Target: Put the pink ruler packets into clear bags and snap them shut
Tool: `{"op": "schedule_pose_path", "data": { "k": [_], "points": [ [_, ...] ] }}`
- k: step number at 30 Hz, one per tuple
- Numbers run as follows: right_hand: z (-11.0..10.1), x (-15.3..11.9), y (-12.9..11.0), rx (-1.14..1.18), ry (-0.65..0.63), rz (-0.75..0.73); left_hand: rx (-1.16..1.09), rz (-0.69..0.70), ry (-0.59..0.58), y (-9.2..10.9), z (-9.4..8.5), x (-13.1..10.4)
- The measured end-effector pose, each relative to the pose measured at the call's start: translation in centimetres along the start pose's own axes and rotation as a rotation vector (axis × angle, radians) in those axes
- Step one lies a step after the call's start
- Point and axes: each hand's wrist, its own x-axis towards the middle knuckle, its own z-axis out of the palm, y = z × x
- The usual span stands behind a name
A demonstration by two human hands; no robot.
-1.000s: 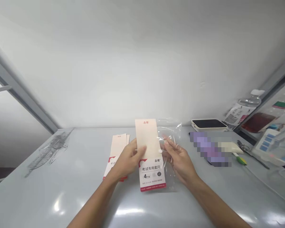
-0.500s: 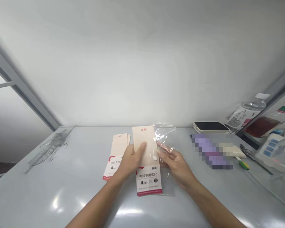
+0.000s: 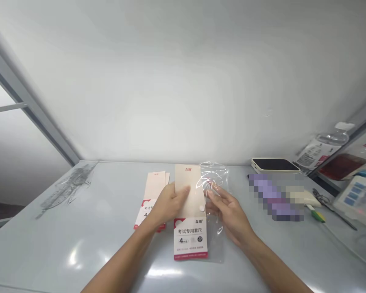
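Observation:
My left hand pinches the edge of a cream cardboard card with a white printed panel and red border, thumb on its front. A clear plastic bag lies along the card's right side, and my right hand grips it with thumb and fingers. How far the card and bag overlap, I cannot tell. A small white round spot shows at the card's right edge. Behind my left wrist, more such cards lie overlapping on the grey table, partly covered.
A heap of transparent pieces with dark markings, like rulers, lies at left. On the right are a phone, a pixelated purple item, scissors, a green-and-yellow piece and a plastic bottle. A wall rises behind.
The card and bag have come slightly nearer to me, and the card stands straighter. Both hands keep their hold. The whole view has shifted a little.

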Motion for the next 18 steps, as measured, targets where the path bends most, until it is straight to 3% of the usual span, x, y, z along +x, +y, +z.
{"op": "schedule_pose_path", "data": {
  "k": [7, 18],
  "points": [
    [0.07, -0.02, -0.09, 0.015, 0.03, -0.001, 0.108, 0.078, 0.046, 0.51, -0.08, -0.11],
    [0.11, -0.09, -0.11, 0.072, -0.024, 0.004, 0.086, 0.034, -0.07, 0.29, -0.14, -0.27]
  ]
}}
